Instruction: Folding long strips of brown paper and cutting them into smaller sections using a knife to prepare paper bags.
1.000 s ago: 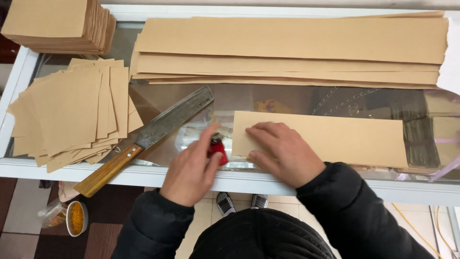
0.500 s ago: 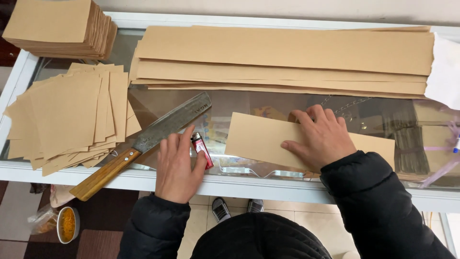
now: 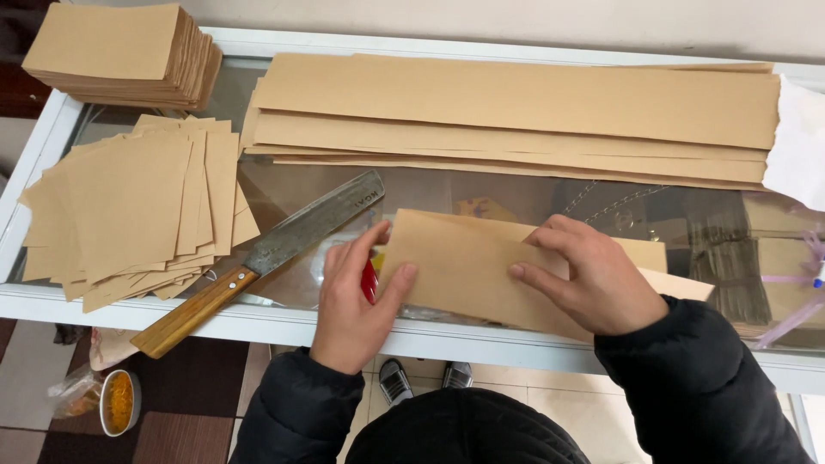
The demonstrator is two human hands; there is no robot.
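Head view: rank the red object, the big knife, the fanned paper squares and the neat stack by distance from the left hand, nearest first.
1. Red object: under the left hand, beside its fingers.
2. Big knife: just left of the hand, lying diagonally.
3. Fanned paper squares: farther left on the glass.
4. Neat stack: far top-left corner.
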